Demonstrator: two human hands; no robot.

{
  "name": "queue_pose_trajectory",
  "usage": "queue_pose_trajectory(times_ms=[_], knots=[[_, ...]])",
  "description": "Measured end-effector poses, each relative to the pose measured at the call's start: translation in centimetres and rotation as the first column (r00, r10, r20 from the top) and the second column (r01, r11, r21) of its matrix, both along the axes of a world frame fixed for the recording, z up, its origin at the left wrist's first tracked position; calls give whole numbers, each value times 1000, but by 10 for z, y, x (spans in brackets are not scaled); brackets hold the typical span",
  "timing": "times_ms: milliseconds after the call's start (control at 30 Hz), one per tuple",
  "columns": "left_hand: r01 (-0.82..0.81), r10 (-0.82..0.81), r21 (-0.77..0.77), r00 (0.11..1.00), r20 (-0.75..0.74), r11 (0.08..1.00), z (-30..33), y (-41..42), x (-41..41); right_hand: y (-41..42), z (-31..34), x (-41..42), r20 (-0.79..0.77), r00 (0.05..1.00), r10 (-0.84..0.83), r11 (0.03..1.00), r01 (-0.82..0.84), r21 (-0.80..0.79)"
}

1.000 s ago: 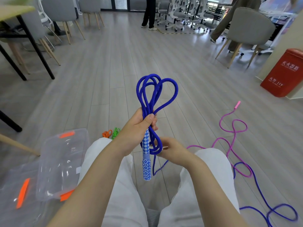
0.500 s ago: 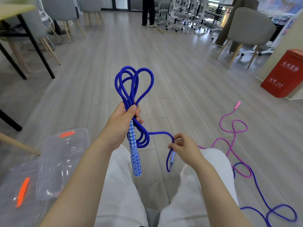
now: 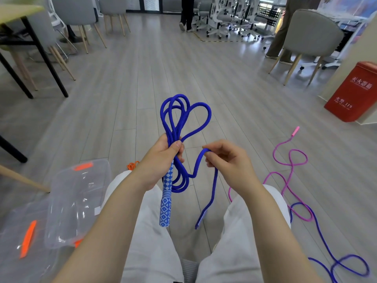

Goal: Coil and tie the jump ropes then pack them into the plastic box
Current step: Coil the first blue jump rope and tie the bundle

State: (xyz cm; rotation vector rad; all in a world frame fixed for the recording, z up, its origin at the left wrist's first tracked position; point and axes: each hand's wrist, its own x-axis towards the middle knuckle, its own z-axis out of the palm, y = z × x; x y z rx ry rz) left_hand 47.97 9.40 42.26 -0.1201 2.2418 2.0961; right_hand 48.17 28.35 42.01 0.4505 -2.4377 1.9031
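Head view shows the left hand (image 3: 161, 162) squeezing the soft, floppy blue jump rope (image 3: 184, 119) loops above its stiff handle (image 3: 166, 203), while the right hand (image 3: 226, 160) pinches the loose tail beside that handle.

Open-plan office: white swivel chairs (image 3: 222, 19) at 1 o'clock, grey chairs (image 3: 312, 35) w/ wood legs, red fire-extinguisher box (image 3: 355, 92) at 2, grey plank floor (image 3: 142, 82).

From where I watch, both forearms are bare, with no sleeve, watch or band on either wrist. My left hand (image 3: 161, 160) and right hand (image 3: 228, 160) wear no gloves or rings, and the nails are short and unpainted. Light off-white trousers (image 3: 146, 231) cover both thighs, the fabric plain and softly creased over the knees
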Motion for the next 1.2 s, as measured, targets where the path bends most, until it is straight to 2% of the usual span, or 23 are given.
queue_pose_trajectory(times_ms=[133, 233, 500, 633, 833, 1033, 1200], knots=[[63, -63, -52, 998, 3, 997, -1, 3, 2, -5, 10, 2, -58, 998, 32, 997, -27, 77], [52, -51, -63, 998, 24, 997, 0, 4, 3, -6, 14, 5, -74, 996, 43, 989, -32, 147], [48, -47, -45, 999, 11, 998, 1, 4, 3, -6, 22, 8, 51, 996, 73, 958, -84, 272], [64, -63, -70, 998, 19, 995, 3, 9, 6, -10, 22, 7, 37, 999, 7, 974, -15, 226], [93, -91, -41, 994, 66, 995, 2, 16, 7, -19, 20, 6, 64, 998, -14, 980, 2, 197], [131, -134, 38, 987, 94, 991, -1, 18, 8, -14, 19, 4, 182, 983, 3, 956, -56, 288], [216, -223, 68, 966, 132, 974, 1, 14, 10, -11, 20, 2, 163, 987, 12, 925, -72, 372]])
